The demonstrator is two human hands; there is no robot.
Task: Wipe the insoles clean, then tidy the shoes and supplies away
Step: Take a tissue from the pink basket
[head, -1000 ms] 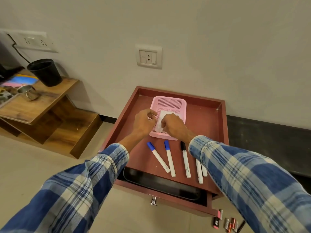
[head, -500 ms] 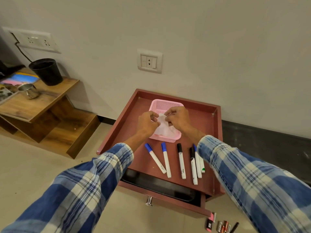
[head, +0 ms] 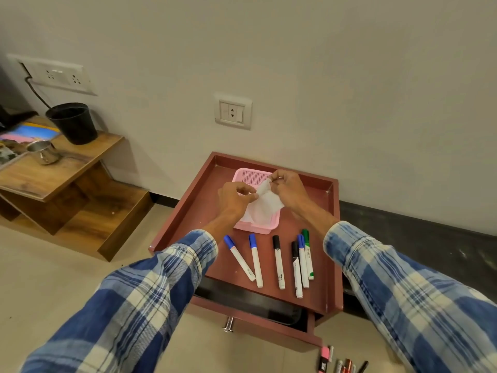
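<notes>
**Wipe drawn out over the basket, insoles nowhere in view**

A thin, soft white wipe (head: 262, 208) is being pinched at its upper edge by both hands, directly above the small pink perforated plastic basket (head: 251, 176). The left hand (head: 234, 197) is closed on one corner in a fingertip grip; the right hand (head: 289, 188) is closed on the other, and the sheet hangs limp and creased between them, its lower end trailing into the basket. The step in hand is judged to be the fetching and spreading of a wipe, ahead of any cleaning. No insoles or shoes can be seen, so the wiping is judged not yet begun.

Next, the sheet must be pulled free of the basket and opened flat; it looks flimsy and could tear.

In front of the basket, on the reddish-brown raised-rim wooden bench (head: 332, 238), six slim white cylindrical markers (head: 278, 262) are laid out, capped blue, black and green. Below the basket's bench, a drawer (head: 255, 323) stands partly open.
</notes>
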